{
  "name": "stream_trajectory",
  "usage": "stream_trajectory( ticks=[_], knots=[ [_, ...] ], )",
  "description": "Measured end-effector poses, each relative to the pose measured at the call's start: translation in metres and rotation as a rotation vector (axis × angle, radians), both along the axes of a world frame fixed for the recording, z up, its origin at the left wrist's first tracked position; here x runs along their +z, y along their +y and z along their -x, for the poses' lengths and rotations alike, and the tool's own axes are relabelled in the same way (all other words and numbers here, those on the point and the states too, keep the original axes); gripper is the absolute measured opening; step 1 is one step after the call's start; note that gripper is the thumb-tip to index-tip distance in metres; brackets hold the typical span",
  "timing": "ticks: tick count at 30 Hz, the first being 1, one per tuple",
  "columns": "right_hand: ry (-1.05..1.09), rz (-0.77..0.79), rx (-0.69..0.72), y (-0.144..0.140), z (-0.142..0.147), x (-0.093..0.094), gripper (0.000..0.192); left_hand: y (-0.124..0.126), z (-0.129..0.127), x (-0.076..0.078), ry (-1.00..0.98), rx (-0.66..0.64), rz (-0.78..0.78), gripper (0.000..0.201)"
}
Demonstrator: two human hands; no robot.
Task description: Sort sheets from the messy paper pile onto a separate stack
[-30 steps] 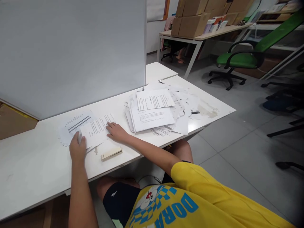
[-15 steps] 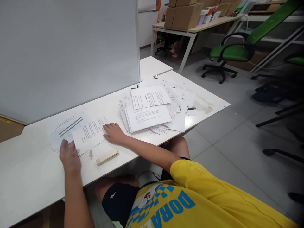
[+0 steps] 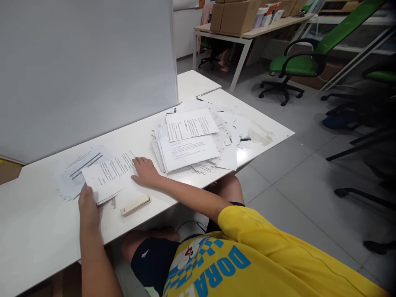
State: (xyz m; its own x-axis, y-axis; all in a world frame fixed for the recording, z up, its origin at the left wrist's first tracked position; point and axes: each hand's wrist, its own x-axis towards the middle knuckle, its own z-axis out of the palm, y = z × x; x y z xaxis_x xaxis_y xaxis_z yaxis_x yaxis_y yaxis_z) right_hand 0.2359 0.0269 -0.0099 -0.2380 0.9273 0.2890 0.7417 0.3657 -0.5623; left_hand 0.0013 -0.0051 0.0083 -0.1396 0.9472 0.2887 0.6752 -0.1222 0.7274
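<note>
A few printed paper sheets lie loosely stacked in front of me on the white table. At their left corner my left hand grips the edge, thumb on top and fingers hidden beneath. My right hand rests flat on the right end of the sheets, its fingers stretched out. Under and beyond the left end is another paper pile, its top sheet marked with dark bars. A cream-coloured, long narrow object sits near the table edge, between the hands; its kind is unclear.
A large messy heap of printed papers covers the table to the right. Behind stands a tall grey-white partition. Cardboard boxes sit on a farther desk, near a green office chair. A person's feet show under that desk.
The sheets' left end has shifted left into my left hand, whose thumb now presses on the corner. My right hand stays on the right end. The view has turned slightly.
</note>
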Motion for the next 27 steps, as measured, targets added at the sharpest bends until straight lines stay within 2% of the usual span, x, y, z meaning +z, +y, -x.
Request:
stream_trajectory(
  ticks=[2, 5, 7, 9, 10, 12, 15, 17, 23, 27],
  knots=[
    [0.018, 0.022, 0.003, 0.000, 0.000, 0.001, 0.067, -0.004, -0.011, 0.004, -0.092, 0.006, -0.050, 0.057],
    [0.102, 0.071, -0.028, 0.003, -0.002, 0.005, 0.076, -0.009, -0.025, 0.012, -0.154, 0.045, -0.242, 0.063],
    [0.185, 0.102, -0.035, 0.006, -0.005, 0.008, 0.083, -0.010, -0.027, 0.014, -0.168, 0.072, -0.362, 0.063],
    [0.277, 0.152, 0.010, 0.008, -0.007, 0.010, 0.086, -0.008, -0.023, 0.014, -0.212, 0.115, -0.413, 0.057],
    [0.326, 0.180, 0.047, 0.009, -0.008, 0.010, 0.083, -0.007, -0.020, 0.012, -0.239, 0.141, -0.420, 0.053],
    [0.405, 0.194, 0.134, 0.010, -0.009, 0.010, 0.066, -0.004, -0.013, 0.010, -0.277, 0.191, -0.424, 0.048],
    [0.427, 0.098, 0.230, 0.008, -0.008, 0.011, 0.035, -0.002, -0.009, 0.009, -0.281, 0.199, -0.418, 0.047],
    [0.410, 0.045, 0.251, 0.007, -0.007, 0.011, 0.026, -0.002, -0.009, 0.010, -0.272, 0.194, -0.416, 0.047],
    [0.558, 0.025, 0.213, 0.003, -0.009, 0.015, 0.017, 0.000, -0.005, 0.010, -0.356, 0.353, -0.368, 0.032],
    [0.645, 0.072, 0.215, 0.002, -0.008, 0.012, 0.023, 0.000, -0.006, 0.010, -0.405, 0.282, -0.382, 0.029]
  ],
)
